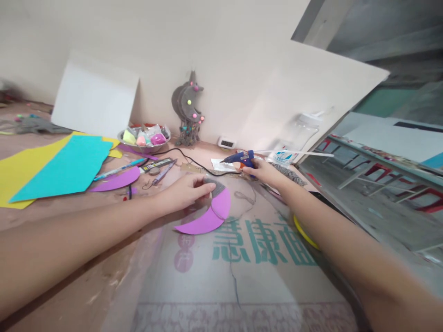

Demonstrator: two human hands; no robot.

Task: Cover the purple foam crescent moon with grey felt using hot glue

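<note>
My left hand (195, 191) is closed on the upper end of a purple crescent cutout (221, 205), where grey yarn (217, 186) is wrapped around it. A loose length of the yarn trails over the printed sheet below. Farther right, my right hand (260, 170) grips a blue glue gun (242, 159) by its handle. The gun's nozzle points left above a small white paper (223, 165), and a long white glue stick (297, 152) sticks out of its back. Part of the handle is hidden by my fingers.
A metal bowl (143, 146) holds colourful packets. Turquoise sheet (69, 166), another purple cutout (119, 180), a pen (121, 169) and a cutter (155, 165) lie left. A yarn-wrapped moon ornament (188, 103) leans on the wall. A black cord (194, 163) crosses the table; a plastic bottle (297, 136) stands right.
</note>
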